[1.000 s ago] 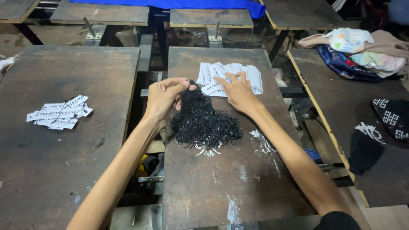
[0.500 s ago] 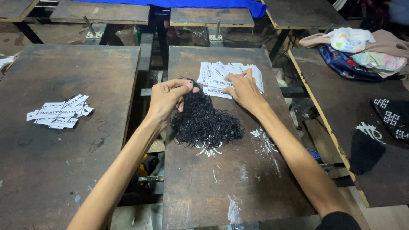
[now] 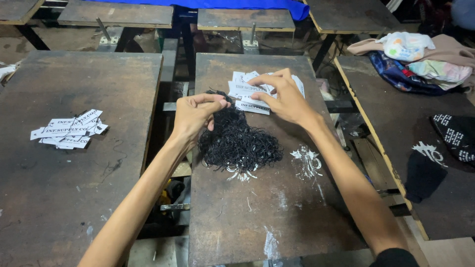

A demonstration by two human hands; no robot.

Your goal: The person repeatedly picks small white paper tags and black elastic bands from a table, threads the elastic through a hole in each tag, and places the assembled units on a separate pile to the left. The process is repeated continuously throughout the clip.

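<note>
Head view, looking down: my left hand (image 3: 194, 114) is pinched shut on the top of a tangled heap of black string loops (image 3: 237, 139), thumb and forefinger meeting at its upper edge. The heap lies on the middle dark surface (image 3: 257, 212), just below a fanned pile of white paper tags (image 3: 247, 91). My right hand (image 3: 285, 100) is raised a little over that pile, thumb and fingers closed on one white tag (image 3: 252, 106) at the pile's near edge. The two hands sit close together, not touching. On the left surface (image 3: 74, 183) lies a second small pile of tags (image 3: 69, 129), well apart from both hands. At the far right, a surface (image 3: 445, 207) carries a heap of folded clothes (image 3: 420, 59) and a dark garment with a white print (image 3: 435, 148). Blue cloth (image 3: 222, 5) runs along the top edge.
</note>
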